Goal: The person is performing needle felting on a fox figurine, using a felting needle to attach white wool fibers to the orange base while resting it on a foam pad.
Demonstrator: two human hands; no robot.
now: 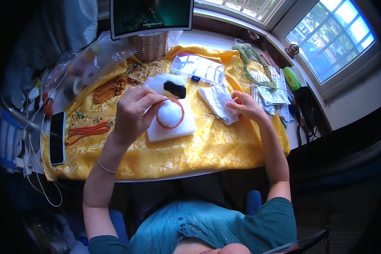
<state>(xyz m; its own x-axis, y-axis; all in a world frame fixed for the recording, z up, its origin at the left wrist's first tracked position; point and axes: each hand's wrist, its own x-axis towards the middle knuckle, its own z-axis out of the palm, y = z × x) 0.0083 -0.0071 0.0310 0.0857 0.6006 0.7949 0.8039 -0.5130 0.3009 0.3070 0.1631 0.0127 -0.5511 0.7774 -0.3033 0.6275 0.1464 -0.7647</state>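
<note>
My left hand [136, 111] is raised just left of a white fluffy ball [170, 114] ringed by an orange-brown fibre band [183, 117]. Its thumb and forefinger pinch a thin dark item, too small to name, at the band's upper left. Ball and band lie over a white foam block [177, 130]. My right hand [244, 105] has its fingertips at the right edge of a folded white cloth [217, 100]; whether they grip it is unclear. A dark looped thread or wire [223, 119] lies on the cloth's lower edge. Behind the block are white fibre [158, 82] and a black fibre piece [175, 90].
Yellow brocade cloth [209, 155] covers the table. Bead strands [89, 131] and a phone [57, 138] lie left. Behind stand a clear compartment box [198, 68], a wicker basket [150, 46] and a screen [150, 16]. Green yarn [250, 60] and plastic packets [266, 92] lie right.
</note>
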